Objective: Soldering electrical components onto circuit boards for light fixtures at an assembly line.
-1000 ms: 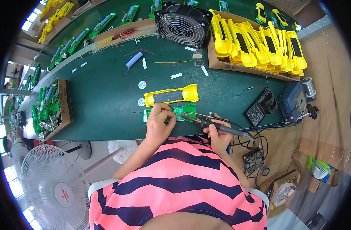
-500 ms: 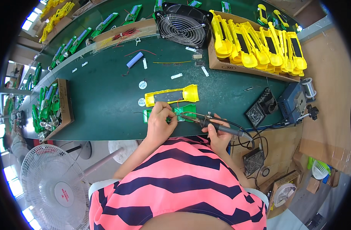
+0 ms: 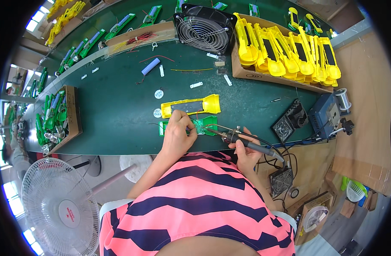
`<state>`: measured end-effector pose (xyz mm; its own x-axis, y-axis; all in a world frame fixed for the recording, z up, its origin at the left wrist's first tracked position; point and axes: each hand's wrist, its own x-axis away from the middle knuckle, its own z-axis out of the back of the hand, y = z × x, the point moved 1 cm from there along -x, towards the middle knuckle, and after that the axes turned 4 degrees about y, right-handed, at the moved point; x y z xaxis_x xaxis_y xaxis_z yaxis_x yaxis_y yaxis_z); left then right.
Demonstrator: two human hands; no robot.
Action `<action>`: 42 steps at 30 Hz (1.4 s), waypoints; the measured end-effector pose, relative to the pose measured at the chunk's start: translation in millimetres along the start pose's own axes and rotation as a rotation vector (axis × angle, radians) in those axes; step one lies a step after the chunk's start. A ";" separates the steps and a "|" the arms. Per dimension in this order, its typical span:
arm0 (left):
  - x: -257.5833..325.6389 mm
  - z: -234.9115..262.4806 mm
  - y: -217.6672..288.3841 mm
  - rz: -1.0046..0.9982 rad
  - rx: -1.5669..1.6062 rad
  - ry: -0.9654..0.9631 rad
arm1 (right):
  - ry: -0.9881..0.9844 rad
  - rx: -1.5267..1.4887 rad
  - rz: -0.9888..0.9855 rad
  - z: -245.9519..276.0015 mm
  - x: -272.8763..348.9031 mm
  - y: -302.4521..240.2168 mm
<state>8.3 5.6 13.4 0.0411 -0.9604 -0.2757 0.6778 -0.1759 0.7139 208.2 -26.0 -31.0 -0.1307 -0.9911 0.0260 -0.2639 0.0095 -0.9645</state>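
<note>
My left hand (image 3: 177, 133) is closed in a pinch over a green plastic shell (image 3: 211, 121) with a small circuit board (image 3: 198, 124) in it. Whatever is between its fingertips is hidden. Held in my right hand (image 3: 248, 157), a soldering iron (image 3: 256, 147) with a thin feed tube points left, its tip over the board. I cannot tell whether the tip touches. Just beyond lies a yellow shell (image 3: 212, 104) with a dark strip inside. A thin red wire shows between the two shells.
A carton (image 3: 277, 80) of yellow shells stands at the back right, beside a black fan (image 3: 202, 35). Right are a black tray (image 3: 285, 123) and a blue soldering station (image 3: 325, 113). A box (image 3: 74, 115) of green assemblies stands left. A battery cell (image 3: 151, 66) lies mid-table.
My right hand has drawn the soldering iron slightly right and toward me. My left hand stays over the green shell, its fingers shifted a little.
</note>
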 end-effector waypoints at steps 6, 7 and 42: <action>0.4 0.0 -1.4 -0.001 0.005 -0.010 | -0.055 0.073 0.066 -11.2 -5.1 1.8; 0.3 -0.1 -1.1 -0.003 0.005 -0.010 | -0.069 0.132 0.126 -11.9 -5.6 1.8; 0.0 5.7 -1.9 0.056 0.091 -0.057 | 0.060 -0.042 -0.022 -1.8 -3.1 -9.3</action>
<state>2.8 4.7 15.7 0.0331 -0.9796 -0.1983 0.6064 -0.1380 0.7831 209.3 -22.8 -21.6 -0.1811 -0.9814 0.0641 -0.3073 -0.0054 -0.9516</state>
